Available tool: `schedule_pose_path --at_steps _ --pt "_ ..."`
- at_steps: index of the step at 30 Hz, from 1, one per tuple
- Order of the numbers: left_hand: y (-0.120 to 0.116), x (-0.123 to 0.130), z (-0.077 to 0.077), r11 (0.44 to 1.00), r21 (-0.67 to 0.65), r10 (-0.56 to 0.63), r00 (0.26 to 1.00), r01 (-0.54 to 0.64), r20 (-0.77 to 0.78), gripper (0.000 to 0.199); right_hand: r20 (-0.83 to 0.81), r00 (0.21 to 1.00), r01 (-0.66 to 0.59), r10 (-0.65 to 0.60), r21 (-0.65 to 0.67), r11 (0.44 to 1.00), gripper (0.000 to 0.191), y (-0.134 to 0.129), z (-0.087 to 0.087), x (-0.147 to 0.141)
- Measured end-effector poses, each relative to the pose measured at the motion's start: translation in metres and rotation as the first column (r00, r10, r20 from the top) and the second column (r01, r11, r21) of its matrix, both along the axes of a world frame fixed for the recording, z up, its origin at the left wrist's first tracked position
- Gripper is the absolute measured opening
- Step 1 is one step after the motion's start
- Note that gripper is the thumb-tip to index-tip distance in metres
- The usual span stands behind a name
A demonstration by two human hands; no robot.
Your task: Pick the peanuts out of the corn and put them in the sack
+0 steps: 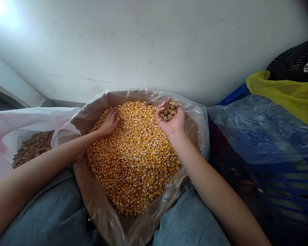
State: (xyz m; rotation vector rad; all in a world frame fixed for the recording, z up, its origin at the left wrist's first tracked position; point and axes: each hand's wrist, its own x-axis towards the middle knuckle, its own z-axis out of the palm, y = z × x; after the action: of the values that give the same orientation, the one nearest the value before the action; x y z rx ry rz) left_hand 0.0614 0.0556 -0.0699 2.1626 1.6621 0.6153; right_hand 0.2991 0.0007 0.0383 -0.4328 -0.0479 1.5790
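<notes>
**A:** What does the person's right hand [170, 121] have?

**B:** It is cupped palm-up, its fingers curled narrowly around a small clutch of tan ridged unshelled peanuts [168, 111]. The hand sits just over the far right of the load in the brown cardboard box [123, 97].

**A:** How would those peanuts handle?

**B:** They should be light, dry and fairly brittle. A gentle cupped hold suits them best, since a hard squeeze could crack the shells. Their rough skins may give some grip, but their rounded shapes could roll off flat fingers.

**A:** And the person's left hand [109, 123]?

**B:** It is open and empty, fingers spread and palm down, pressing into the golden dried corn kernels [133, 160]. Those kernels likely feel hard and slippery, pouring away from the fingers, so scooping would work better than pinching.

**A:** What holds the corn?

**B:** The box does, lined with a clear plastic bag [192, 116] whose edges fold out over the rim. Left of the box, a white plastic sack [12, 123] holds a heap of brown peanuts [33, 148]. Right of the box lie a crumpled blue plastic sheet [256, 130], a yellow-green cloth [292, 92] and a black woven basket [295, 61].
</notes>
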Motion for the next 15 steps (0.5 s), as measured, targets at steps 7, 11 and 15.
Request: schedule_pose_path --at_steps 7,11,15 --pt "-0.042 0.024 0.003 0.995 0.021 -0.094 0.988 0.097 -0.121 0.057 -0.010 1.000 -0.009 0.009 -0.019 1.000 0.026 -0.002 0.001 -0.001" --pt "-0.058 0.045 0.023 0.694 -0.063 -0.710 0.667 0.717 -0.226 0.039 -0.010 1.000 -0.007 0.007 -0.015 1.000 0.024 -0.001 -0.001 0.002" --pt "-0.065 0.051 0.026 0.570 -0.238 -0.821 0.531 0.786 -0.212 0.040 0.021 1.000 -0.016 0.016 -0.020 1.000 0.023 0.001 -0.005 0.002"
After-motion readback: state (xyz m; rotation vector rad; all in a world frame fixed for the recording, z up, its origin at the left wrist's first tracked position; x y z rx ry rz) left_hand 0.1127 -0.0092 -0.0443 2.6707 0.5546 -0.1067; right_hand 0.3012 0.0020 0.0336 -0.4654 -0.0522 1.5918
